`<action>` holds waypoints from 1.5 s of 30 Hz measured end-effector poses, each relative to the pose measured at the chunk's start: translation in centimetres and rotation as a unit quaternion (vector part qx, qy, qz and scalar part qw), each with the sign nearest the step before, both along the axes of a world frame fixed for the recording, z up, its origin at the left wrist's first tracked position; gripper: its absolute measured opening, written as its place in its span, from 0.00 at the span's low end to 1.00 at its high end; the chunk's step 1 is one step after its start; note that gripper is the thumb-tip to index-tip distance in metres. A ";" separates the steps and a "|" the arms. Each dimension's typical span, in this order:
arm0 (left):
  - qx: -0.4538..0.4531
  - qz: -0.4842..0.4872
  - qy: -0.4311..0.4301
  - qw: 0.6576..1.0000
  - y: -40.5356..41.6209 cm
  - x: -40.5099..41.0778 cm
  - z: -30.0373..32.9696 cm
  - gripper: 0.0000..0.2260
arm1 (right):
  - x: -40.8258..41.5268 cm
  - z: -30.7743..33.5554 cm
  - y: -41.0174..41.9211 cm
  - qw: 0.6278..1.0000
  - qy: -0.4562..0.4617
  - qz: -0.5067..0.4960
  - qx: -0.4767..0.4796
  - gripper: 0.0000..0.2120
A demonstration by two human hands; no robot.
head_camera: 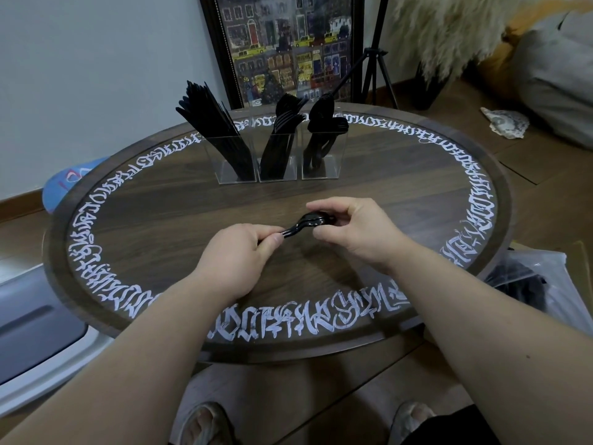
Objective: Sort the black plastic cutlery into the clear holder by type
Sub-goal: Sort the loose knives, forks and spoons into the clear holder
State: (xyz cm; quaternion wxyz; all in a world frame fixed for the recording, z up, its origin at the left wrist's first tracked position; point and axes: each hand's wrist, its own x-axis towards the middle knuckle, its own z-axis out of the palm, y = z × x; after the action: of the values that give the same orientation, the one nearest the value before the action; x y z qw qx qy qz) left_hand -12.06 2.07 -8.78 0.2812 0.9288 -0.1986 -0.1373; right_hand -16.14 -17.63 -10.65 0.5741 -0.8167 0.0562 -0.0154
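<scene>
Holding a small stack of black spoons (306, 223) just above the middle of the worktop (167, 213), we have it at both ends: our left hand (239, 255) pinches the handle ends between thumb and fingers, and our right hand (348, 231) curls its fingertips around the bowls. Both grips are narrow and closed on the stack; how many spoons lie nested in it we cannot tell. To do this step well, we judge it best to square the bowls together first, then let the left hand take the handles alone and carry the bundle handles-down into the spoon compartment. Farther back stands the clear holder (279, 170) with three compartments side by side: knives (213, 130) fill the left one, forks (282, 130) the middle one, and spoons already in place (322, 126) the right one. Those standing spoons lean and fan out above the rim, so they could catch an incoming bundle; we should come in from above on the open side. Beyond the worktop a framed picture (282, 49) leans on the wall beside a tripod (373, 59), well clear of our reach.
</scene>
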 end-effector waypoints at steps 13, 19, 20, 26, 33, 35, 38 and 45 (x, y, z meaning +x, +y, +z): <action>0.001 0.018 -0.043 0.999 0.1 0.5 -0.1 0.15 | 0.2 -0.1 -0.3 0.999 -0.044 -0.032 0.003 0.15; -0.028 -0.007 -0.057 0.998 -0.5 0.1 0.5 0.15 | 0.0 0.4 -0.3 0.985 -0.116 -0.094 -0.087 0.15; -0.037 -0.014 -0.069 0.997 -0.6 -0.1 0.7 0.15 | -0.2 0.7 -0.3 0.983 -0.135 -0.105 -0.070 0.16; 0.003 -0.075 -0.129 0.989 -1.9 0.0 2.2 0.21 | -1.1 2.9 -0.6 0.956 -0.220 -0.176 -0.085 0.13; 0.069 -0.115 -0.223 0.965 -4.8 5.1 4.9 0.26 | 1.0 6.6 -3.8 0.909 -0.275 -0.249 -0.191 0.09; 0.079 -0.127 -0.221 0.964 -5.7 6.3 5.0 0.25 | 2.2 7.8 -5.1 0.886 -0.300 -0.248 -0.253 0.09; 0.102 -0.135 -0.204 0.964 -6.8 7.7 4.8 0.26 | 4.1 8.8 -6.6 0.864 -0.314 -0.234 -0.316 0.09; 0.158 -0.136 -0.227 0.951 -8.0 9.4 3.9 0.28 | 6.8 9.4 -7.8 0.857 -0.295 -0.206 -0.370 0.10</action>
State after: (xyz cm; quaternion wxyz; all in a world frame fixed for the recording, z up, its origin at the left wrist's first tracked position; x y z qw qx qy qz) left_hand -2.67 -5.92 -4.90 0.0567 0.9324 -0.3569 0.0104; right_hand -9.33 -25.43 -1.24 0.2031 -0.8958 0.0416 -0.3932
